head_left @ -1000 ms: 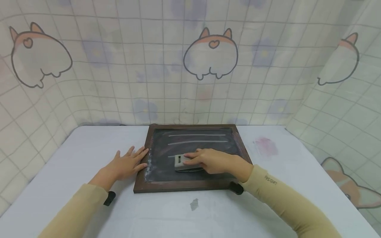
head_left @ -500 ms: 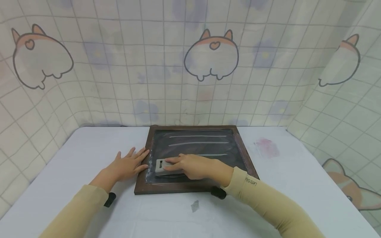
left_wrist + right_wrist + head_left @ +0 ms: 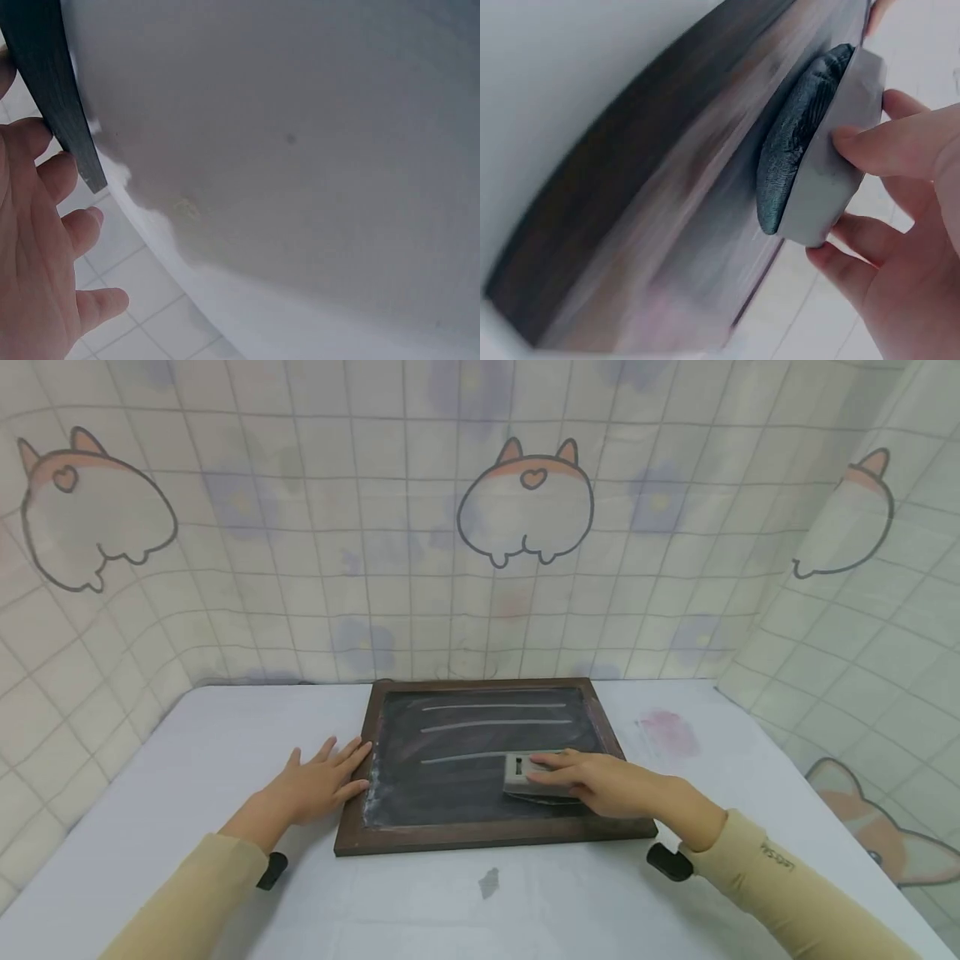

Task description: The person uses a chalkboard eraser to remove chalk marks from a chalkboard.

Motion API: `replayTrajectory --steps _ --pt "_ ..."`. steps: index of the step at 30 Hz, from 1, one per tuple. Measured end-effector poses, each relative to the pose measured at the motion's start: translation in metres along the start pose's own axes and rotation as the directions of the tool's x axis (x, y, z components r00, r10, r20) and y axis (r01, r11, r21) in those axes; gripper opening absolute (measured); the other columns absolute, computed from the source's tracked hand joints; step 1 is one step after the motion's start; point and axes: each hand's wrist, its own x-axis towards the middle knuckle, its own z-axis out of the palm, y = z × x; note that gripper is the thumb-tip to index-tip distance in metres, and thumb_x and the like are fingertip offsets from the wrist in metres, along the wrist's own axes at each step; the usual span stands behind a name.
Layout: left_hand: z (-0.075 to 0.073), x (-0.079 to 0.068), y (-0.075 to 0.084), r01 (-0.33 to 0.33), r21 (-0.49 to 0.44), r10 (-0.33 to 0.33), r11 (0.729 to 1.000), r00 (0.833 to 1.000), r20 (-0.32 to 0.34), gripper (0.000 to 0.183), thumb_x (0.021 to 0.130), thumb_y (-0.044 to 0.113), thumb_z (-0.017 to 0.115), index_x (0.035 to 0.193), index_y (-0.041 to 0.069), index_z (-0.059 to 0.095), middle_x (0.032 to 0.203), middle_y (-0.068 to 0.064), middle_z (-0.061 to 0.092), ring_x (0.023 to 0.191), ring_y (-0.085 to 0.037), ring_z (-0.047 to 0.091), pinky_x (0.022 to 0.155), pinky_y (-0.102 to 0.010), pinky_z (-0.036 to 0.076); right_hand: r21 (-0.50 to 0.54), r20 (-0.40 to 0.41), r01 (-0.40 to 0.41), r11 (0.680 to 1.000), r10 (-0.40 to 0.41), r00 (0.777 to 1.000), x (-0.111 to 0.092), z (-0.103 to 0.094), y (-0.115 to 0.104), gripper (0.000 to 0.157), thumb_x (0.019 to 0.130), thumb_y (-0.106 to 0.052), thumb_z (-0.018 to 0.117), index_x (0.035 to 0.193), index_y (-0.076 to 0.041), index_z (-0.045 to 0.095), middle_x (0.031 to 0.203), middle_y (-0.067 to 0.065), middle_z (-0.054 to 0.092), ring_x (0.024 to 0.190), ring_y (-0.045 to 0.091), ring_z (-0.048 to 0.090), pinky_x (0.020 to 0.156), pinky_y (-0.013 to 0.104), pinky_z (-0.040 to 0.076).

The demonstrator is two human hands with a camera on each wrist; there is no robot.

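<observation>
a person's right hand (image 3: 611, 783) grips a gray eraser (image 3: 517, 772) on the lower right part of a dark chalkboard (image 3: 442, 802), thumb on one side of the block and fingers on the other, as the right wrist view shows, with the eraser's dark fabric pad (image 3: 799, 142) turned toward the board. the left hand (image 3: 311, 783) lies with fingers spread and holds nothing in its grasp, fingertips touching the left side of the board's brown wooden frame (image 3: 480, 837). three pale chalk lines (image 3: 495, 724) cross the upper part of the writing surface, the lowest running to the eraser's upper edge, and whitish dust (image 3: 372, 806) marks the board's left border. the board rests on a white tabletop (image 3: 405, 910), with a pinkish smudge (image 3: 669, 732) to its right and a small gray patch (image 3: 489, 883) in front. both tan sleeves (image 3: 195, 885) reach in from the near side; behind hangs a gridded cloth (image 3: 322, 535) printed with cartoon dogs (image 3: 525, 506) and pale purple flowers.
</observation>
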Motion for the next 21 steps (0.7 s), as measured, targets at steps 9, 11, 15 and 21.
replayTrajectory --steps 9,11,15,21 --pt "0.003 0.001 -0.005 0.001 0.011 -0.001 1.0 1.0 -0.015 0.071 0.108 0.052 0.043 0.163 0.01 0.028 0.166 -0.016 0.026 0.149 -0.049 0.024 0.109 -0.08 0.015 0.034 -0.02 -0.102 0.994 0.103 0.995 -0.044 -0.014 0.02 0.067 0.089 0.022 0.057 0.149 -0.006 0.054 0.158 0.023 0.041 0.097 0.03 0.064 0.064 0.024 0.04" --pt "0.003 0.001 -0.006 0.001 0.01 -0.001 1.0 1.0 -0.014 0.071 0.108 0.053 0.043 0.163 0.01 0.028 0.166 -0.017 0.026 0.149 -0.05 0.023 0.109 -0.081 0.015 0.018 -0.027 -0.092 0.996 0.092 0.995 -0.041 -0.013 0.02 0.066 0.09 0.021 0.056 0.149 -0.005 0.054 0.157 0.022 0.041 0.101 0.036 0.064 0.065 0.024 0.04" --pt "0.003 0.0 -0.005 0.002 0.005 -0.002 1.0 1.0 -0.009 0.071 0.108 0.052 0.043 0.163 0.01 0.028 0.167 -0.016 0.026 0.149 -0.05 0.023 0.109 -0.081 0.014 -0.047 -0.043 -0.059 0.997 0.057 0.997 -0.021 -0.007 0.019 0.063 0.092 0.019 0.056 0.149 -0.006 0.055 0.156 0.021 0.044 0.113 0.04 0.062 0.071 0.029 0.045" --pt "0.003 0.001 -0.003 -0.01 -0.014 0.01 1.0 1.0 -0.01 0.071 0.108 0.053 0.042 0.163 0.009 0.028 0.167 -0.016 0.025 0.149 -0.05 0.022 0.109 -0.081 0.013 -0.074 -0.022 0.009 0.997 -0.011 1.0 0.026 0.001 0.005 0.057 0.097 0.015 0.055 0.149 -0.007 0.054 0.157 0.017 0.043 0.134 0.046 0.05 0.09 0.043 0.053"
